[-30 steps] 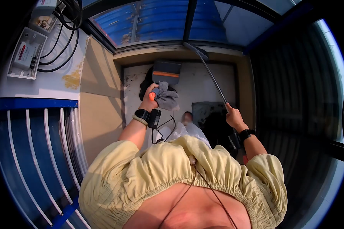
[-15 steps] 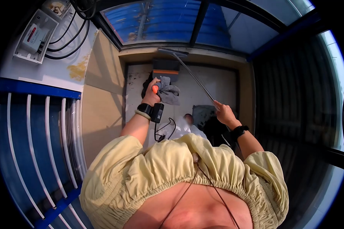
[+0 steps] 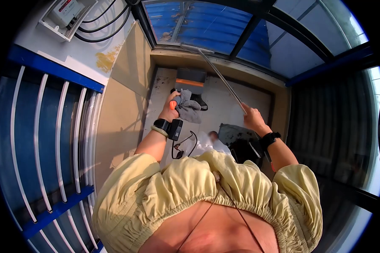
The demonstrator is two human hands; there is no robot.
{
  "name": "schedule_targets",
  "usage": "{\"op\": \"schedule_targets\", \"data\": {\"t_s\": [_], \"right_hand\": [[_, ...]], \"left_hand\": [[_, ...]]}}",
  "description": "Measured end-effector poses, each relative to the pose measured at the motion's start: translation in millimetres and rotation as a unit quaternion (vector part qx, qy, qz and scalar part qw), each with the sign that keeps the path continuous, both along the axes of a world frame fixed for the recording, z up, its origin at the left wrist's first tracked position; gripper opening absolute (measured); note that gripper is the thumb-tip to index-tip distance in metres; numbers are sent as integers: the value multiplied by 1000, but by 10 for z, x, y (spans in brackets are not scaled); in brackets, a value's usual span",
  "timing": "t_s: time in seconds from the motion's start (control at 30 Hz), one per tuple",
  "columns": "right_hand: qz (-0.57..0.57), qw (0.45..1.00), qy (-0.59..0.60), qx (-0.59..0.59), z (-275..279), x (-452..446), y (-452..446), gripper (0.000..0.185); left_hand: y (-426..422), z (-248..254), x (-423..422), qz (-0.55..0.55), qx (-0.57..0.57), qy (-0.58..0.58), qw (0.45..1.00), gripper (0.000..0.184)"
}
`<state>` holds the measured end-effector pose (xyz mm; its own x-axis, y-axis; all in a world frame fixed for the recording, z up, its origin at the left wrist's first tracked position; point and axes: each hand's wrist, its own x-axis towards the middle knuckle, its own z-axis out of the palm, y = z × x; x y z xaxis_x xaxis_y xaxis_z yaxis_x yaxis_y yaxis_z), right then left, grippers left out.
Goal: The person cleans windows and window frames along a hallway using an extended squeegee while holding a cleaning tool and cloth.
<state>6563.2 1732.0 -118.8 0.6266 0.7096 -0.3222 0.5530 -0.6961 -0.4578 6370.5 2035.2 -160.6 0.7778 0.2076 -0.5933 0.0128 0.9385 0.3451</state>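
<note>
Nearest, the person's pale yellow gathered top [image 3: 223, 181] spans the near middle, with white clothing [image 3: 206, 145] just beyond it and a black bundle [image 3: 242, 149] to the right, by a dark grey mat [image 3: 232, 131]. At the near left stand upright white bars below a blue rail [image 3: 57, 68]. A black strapped device [image 3: 175, 129] sits at the left wrist, and a black band [image 3: 271, 140] circles the right. The right hand [image 3: 254, 118] is closed round the lower part of a slim metal pole [image 3: 223, 82], which slants away to the far left. A little farther left, the left hand [image 3: 170, 107] grips a bunched grey cloth [image 3: 189, 110] together with something that has an orange end [image 3: 173, 105]; most of that is hidden. The cloth hangs on the right side of this hand, above the pale floor. Past it, a dark grey box [image 3: 190, 78] with an orange stripe stands near the far wall. Farther off, the pole's wide flat head [image 3: 197, 49] lies along the lower edge of the far window [image 3: 215, 21]; whether it touches the glass I cannot tell. At the far left, a white meter [image 3: 65, 12] with black cables [image 3: 98, 40] is mounted on the wall
</note>
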Motion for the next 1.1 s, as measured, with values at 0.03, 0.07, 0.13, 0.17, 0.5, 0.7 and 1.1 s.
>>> {"op": "schedule_targets", "data": {"t_s": [0.03,0.07,0.13,0.17,0.5,0.7,1.1], "right_hand": [[-14,1000,-6,-9,34,-6,183,55],[9,1000,5,-18,-15,59,376,55],[56,997,30,-44,-120,100,685,55],[68,996,32,-43,-110,65,716,56],[109,989,32,-96,126,-168,1771,49],[156,988,-6,-22,213,-365,1932,38],[71,993,61,-77,483,-615,1046,56]], "left_hand": [[48,13,-36,-8,0,-1,1000,20],[127,-158,-54,16,-15,-6,1000,21],[43,328,-126,10,189,-13,982,23],[103,415,-159,9,141,-13,990,24],[745,95,-401,37,31,-40,998,22],[958,259,-517,36,33,-11,999,22],[1184,-635,-560,-10,179,-1,984,23]]}}
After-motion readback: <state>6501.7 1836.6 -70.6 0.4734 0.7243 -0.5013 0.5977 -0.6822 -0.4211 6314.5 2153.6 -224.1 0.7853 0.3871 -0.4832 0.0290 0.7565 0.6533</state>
